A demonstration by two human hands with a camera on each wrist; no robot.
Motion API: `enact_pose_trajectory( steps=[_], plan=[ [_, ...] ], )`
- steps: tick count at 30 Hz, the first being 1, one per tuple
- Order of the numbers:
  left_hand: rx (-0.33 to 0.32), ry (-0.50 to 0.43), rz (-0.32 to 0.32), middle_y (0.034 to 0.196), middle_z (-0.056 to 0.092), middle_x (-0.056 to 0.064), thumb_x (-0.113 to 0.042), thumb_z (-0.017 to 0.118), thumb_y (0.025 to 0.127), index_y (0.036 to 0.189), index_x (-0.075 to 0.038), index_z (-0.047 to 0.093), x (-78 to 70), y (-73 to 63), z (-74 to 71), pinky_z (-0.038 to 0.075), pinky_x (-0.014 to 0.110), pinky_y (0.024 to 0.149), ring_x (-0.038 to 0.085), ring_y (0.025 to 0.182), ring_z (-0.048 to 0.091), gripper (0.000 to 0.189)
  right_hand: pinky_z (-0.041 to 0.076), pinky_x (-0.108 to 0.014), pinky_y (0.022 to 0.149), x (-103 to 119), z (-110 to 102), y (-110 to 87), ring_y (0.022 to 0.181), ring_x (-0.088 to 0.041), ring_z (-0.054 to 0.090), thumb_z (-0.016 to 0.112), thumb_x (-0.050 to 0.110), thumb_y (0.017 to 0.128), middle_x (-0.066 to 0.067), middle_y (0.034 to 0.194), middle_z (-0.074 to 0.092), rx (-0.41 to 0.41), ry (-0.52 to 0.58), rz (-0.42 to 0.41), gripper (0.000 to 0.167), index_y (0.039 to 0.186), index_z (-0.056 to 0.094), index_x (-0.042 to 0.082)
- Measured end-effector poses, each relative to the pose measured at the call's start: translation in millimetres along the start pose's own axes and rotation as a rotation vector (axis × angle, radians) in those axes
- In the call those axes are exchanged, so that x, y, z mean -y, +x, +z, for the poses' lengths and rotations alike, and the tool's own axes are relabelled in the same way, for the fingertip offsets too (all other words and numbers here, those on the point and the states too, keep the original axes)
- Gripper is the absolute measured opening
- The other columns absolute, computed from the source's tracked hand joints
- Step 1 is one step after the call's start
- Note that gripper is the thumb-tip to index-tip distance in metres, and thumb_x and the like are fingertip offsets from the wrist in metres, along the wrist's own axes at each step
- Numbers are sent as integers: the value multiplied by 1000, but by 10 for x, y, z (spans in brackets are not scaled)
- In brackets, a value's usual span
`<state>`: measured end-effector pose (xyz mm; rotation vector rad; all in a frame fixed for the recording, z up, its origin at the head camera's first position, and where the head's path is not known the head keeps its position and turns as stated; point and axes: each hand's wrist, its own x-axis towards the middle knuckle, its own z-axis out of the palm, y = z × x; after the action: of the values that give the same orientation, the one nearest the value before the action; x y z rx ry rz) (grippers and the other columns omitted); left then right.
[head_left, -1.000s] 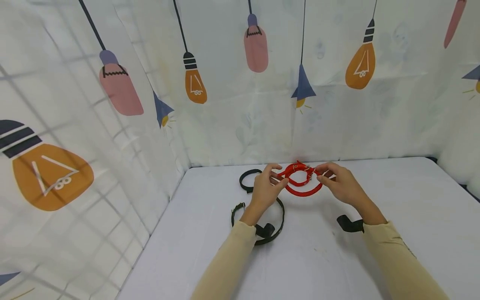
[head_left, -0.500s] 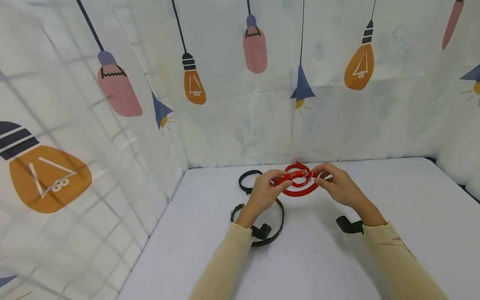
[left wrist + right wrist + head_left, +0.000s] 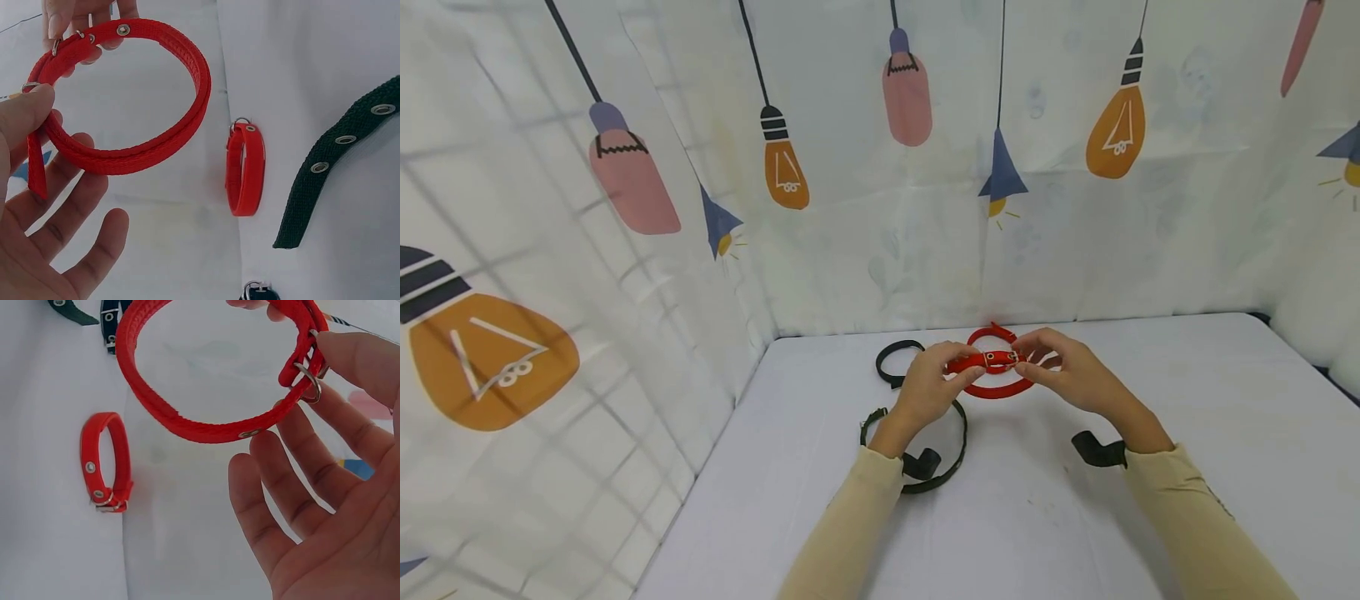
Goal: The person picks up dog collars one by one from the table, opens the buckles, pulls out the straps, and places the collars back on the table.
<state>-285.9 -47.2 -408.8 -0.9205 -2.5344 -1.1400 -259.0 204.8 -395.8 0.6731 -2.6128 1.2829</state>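
Note:
A red collar point(image 3: 1000, 392) is held in the air between both hands, its buckle and eyelets turned up. My left hand point(image 3: 928, 379) pinches the strap at its left side; in the left wrist view the thumb lies by a metal loop and a short strap end hangs down. My right hand point(image 3: 1067, 367) pinches the buckle end, thumb beside the metal ring in the right wrist view, other fingers spread beneath. A second red collar point(image 3: 251, 169), smaller-looking and buckled into a loop, lies on the table behind the held one.
Left of the hands lie a dark collar point(image 3: 883, 371) and a long green strap with eyelets point(image 3: 962, 442), partly hidden by the left forearm. The white table point(image 3: 1037, 533) meets a lamp-patterned cloth point(image 3: 865, 250) at the back and left.
The red collar has been tilted so its buckle section now faces up between the hands. My left fingers have moved onto that section; the right hand has shifted slightly left.

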Motion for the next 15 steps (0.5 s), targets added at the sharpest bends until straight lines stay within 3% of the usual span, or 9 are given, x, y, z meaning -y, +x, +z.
enact_pose_trajectory(
  steps=[7,15],
  plan=[
    [48,61,2,116,72,-5,-37,68,98,121,-18,72,-41,-11,-5,55,27,91,12,107,63,30,54,-29,89,38,28,1,100,-19,62,71,23,97,-2,112,68,4,-20,-41,28,122,68,11],
    [104,34,9,109,72,-8,-36,69,98,118,-19,72,-70,-15,8,56,24,87,9,101,63,27,54,-33,87,32,36,-9,93,-14,61,73,25,96,5,102,68,2,-71,-63,15,110,73,18]
  ],
)
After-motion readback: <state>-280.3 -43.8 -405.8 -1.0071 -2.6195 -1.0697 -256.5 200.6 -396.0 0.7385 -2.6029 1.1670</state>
